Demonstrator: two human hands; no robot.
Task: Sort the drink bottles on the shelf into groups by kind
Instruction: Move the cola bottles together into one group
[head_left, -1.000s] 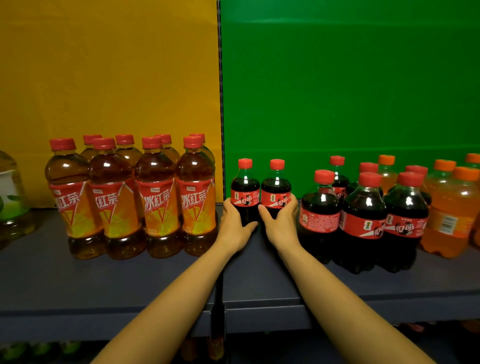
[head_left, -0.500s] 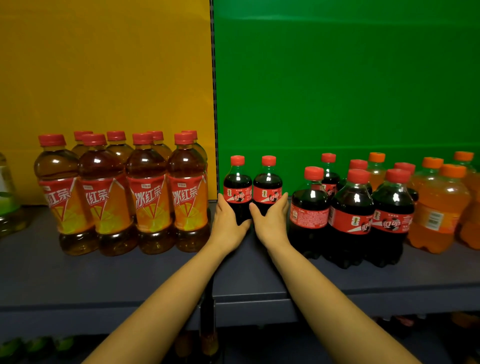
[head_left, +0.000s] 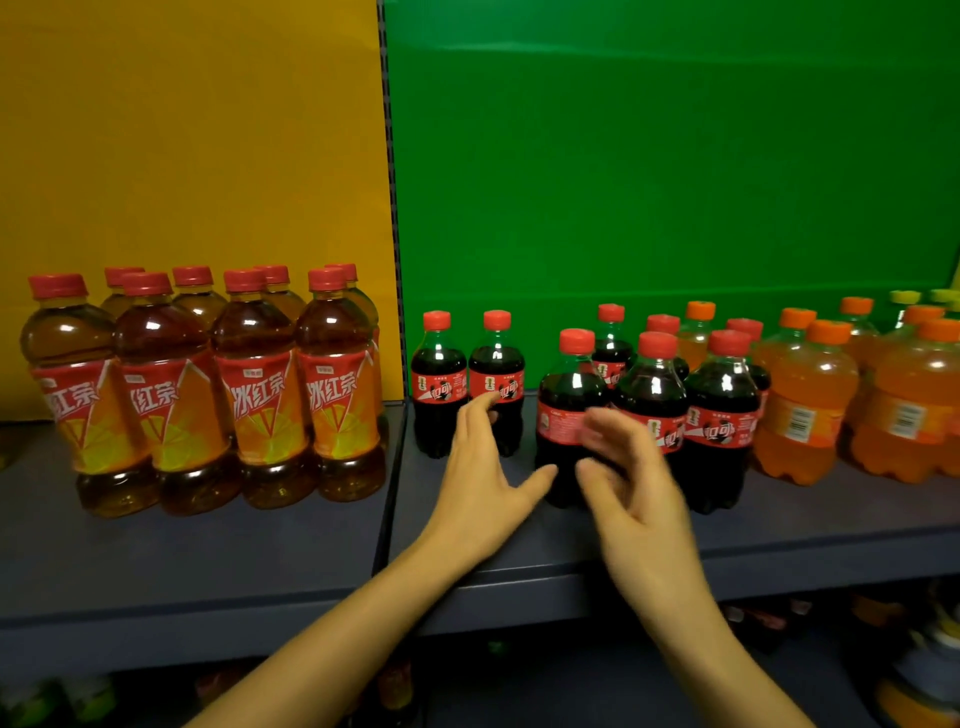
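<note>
Two small cola bottles (head_left: 439, 382) with red caps and red labels stand side by side against the green back panel. My left hand (head_left: 483, 488) hovers just in front of them, fingers spread, holding nothing. My right hand (head_left: 631, 493), blurred and with fingers apart, is in front of the nearer group of cola bottles (head_left: 652, 415), covering part of the front-left one. Several iced tea bottles (head_left: 260, 395) with red-orange labels are grouped at the left before the yellow panel. Orange soda bottles (head_left: 802, 410) stand at the right.
The dark grey shelf (head_left: 218, 551) has bare surface along its front edge. A vertical divider post (head_left: 395, 260) separates the yellow and green panels. Two yellow-green caps (head_left: 906, 297) show at the far right back. More bottles sit dimly on the shelf below (head_left: 924, 654).
Both hands have let go of the two small cola bottles and pulled back. The right hand has swung right toward the nearer cola group. The view has shifted right.
</note>
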